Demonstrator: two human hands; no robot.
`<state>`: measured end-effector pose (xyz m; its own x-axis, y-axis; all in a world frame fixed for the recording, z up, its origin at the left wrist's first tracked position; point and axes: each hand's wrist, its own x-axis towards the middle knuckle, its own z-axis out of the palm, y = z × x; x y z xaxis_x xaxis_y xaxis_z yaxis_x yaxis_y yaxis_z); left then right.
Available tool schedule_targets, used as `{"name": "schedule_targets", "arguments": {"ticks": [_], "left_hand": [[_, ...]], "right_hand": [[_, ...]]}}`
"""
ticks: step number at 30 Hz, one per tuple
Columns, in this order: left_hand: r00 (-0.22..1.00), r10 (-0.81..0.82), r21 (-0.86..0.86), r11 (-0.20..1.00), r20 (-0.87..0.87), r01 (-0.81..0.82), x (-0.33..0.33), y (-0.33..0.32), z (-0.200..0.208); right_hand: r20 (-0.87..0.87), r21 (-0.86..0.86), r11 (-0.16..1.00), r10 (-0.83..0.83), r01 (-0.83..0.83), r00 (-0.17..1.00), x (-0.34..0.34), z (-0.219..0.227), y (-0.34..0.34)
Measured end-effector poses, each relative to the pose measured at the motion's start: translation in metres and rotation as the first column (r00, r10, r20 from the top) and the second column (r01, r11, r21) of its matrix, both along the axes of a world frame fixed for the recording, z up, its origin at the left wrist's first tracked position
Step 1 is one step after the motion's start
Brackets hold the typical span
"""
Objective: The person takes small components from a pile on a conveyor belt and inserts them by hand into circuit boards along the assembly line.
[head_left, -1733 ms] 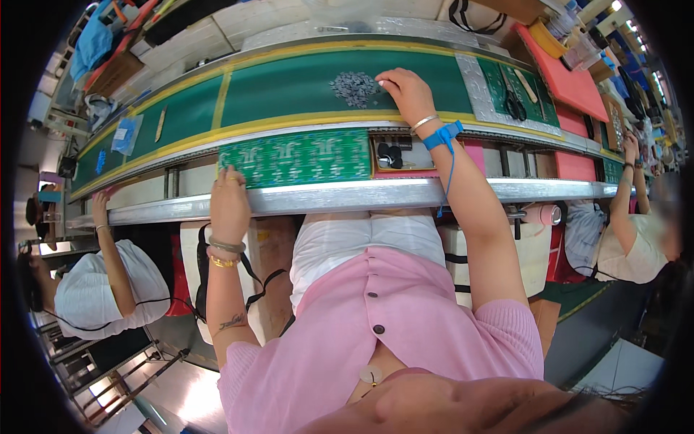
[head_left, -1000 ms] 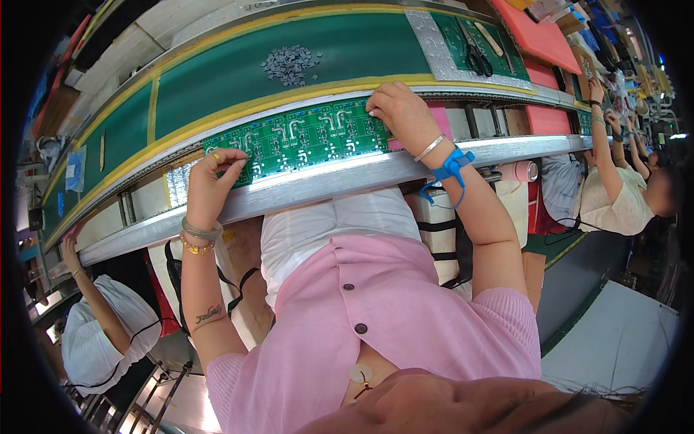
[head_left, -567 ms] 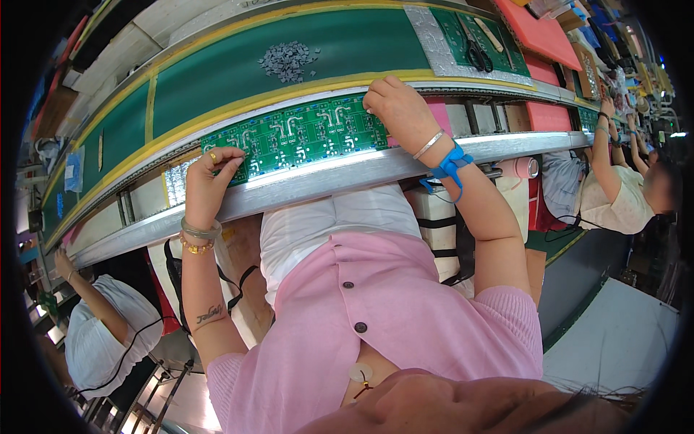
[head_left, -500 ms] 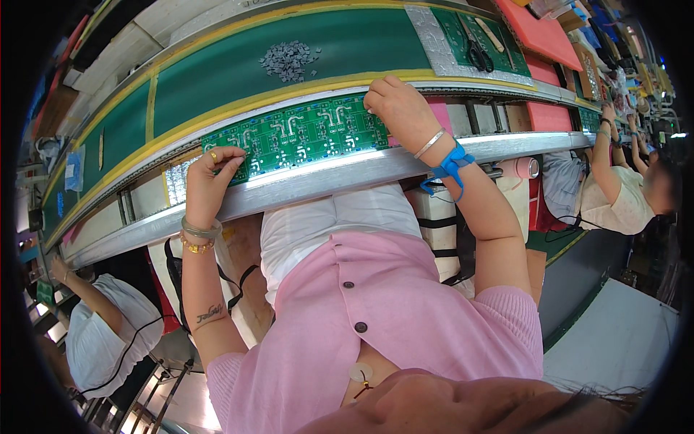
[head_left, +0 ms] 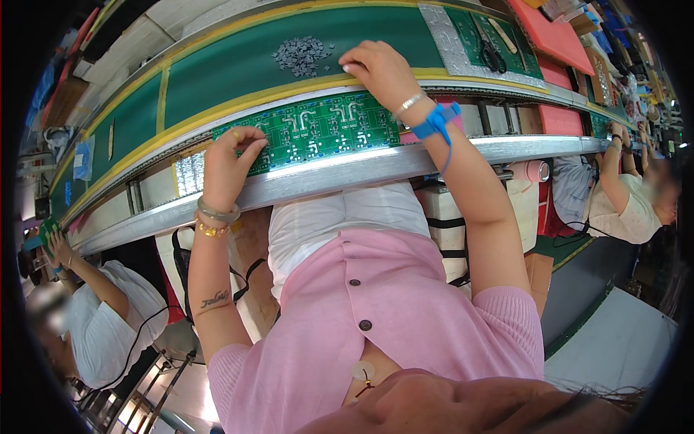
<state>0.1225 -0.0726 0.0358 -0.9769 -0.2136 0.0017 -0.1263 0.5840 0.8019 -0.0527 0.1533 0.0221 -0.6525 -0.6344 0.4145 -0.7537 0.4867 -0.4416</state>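
Observation:
A long green circuit board (head_left: 318, 130) with rows of parts and pale traces lies along the metal rail in front of me. My left hand (head_left: 233, 163) is over the board's left end, thumb and fingers closed in a pinch; anything between them is too small to make out. Beyond the board, my right hand (head_left: 383, 76) hovers above the yellow-edged strip, its fingers bent but apart and nothing seen in them. Its fingertips point at a heap of small grey parts (head_left: 300, 56) on the green belt, just to their left.
Black-handled scissors (head_left: 491, 56) and a thin tool (head_left: 504, 35) lie on another green board at the right. A silver rail (head_left: 347, 168) runs along my side. Co-workers sit at left (head_left: 119, 311) and right (head_left: 614, 195). Pink foam sheets (head_left: 553, 43) are stacked at far right.
My right hand has left the board's right end and moved up and left toward the heap of grey parts. My left hand stays at the board's left end.

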Motion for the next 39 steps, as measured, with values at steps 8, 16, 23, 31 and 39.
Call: {"name": "schedule_targets", "arguments": {"ticks": [8,16,23,31,39], "left_hand": [[0.974,-0.166,-0.324,0.940,-0.153,0.109,-0.024,0.020,0.003],[0.967,-0.191,-0.435,0.895,-0.170,0.100,-0.028,0.024,-0.001],[0.964,-0.213,-0.474,0.873,-0.161,0.114,-0.028,0.025,0.000],[0.948,-0.276,-0.374,0.906,-0.160,0.201,-0.051,0.006,0.007],[0.956,-0.159,-0.393,0.918,-0.248,0.051,-0.112,0.010,-0.013]], "right_hand": [[0.024,-0.035,0.999,-0.013,0.013,1.000,-0.005,-0.011,-0.024],[0.114,-0.092,0.995,-0.038,0.049,0.993,0.002,-0.007,-0.023],[0.040,-0.186,0.982,0.014,-0.006,0.999,0.008,0.003,-0.012],[0.122,-0.111,0.994,-0.008,0.022,0.993,0.037,0.014,0.021],[0.081,-0.003,1.000,0.009,-0.009,0.997,0.049,-0.003,0.034]]}}
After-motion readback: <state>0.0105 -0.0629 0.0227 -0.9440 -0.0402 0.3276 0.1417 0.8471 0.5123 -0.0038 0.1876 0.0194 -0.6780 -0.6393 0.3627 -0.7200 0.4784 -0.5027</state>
